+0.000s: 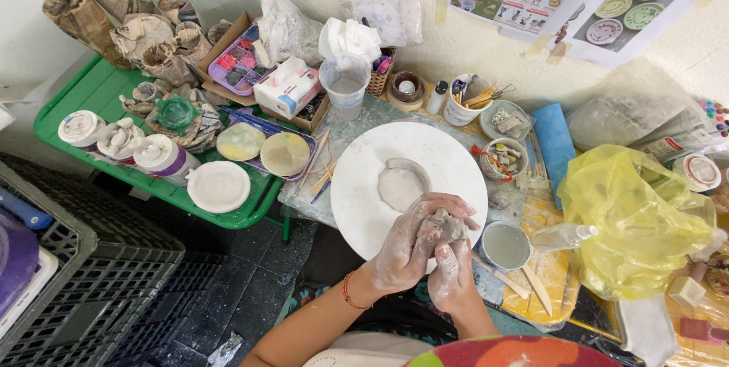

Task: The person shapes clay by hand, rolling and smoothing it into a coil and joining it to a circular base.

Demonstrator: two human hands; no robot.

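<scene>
Over the near edge of the white round turntable (364, 185), both hands work one lump of grey clay (443, 226). Left hand (406, 245), smeared with pale slip and wearing a red bead bracelet (348, 291) at the wrist, curls its fingers over the lump from above and grips it. Right hand (449, 272) closes on the lump from below, thumb pressed up against it. On the turntable, just beyond the hands, lies a flat clay disc (399, 187) with a curved clay strip (406, 165) along its far edge. Just right of the hands stands a small bowl of cloudy water (506, 245), and a yellow plastic bag (634, 219) lies farther right. To the left, a green tray table (99, 90) carries lidded jars and plaster discs.
</scene>
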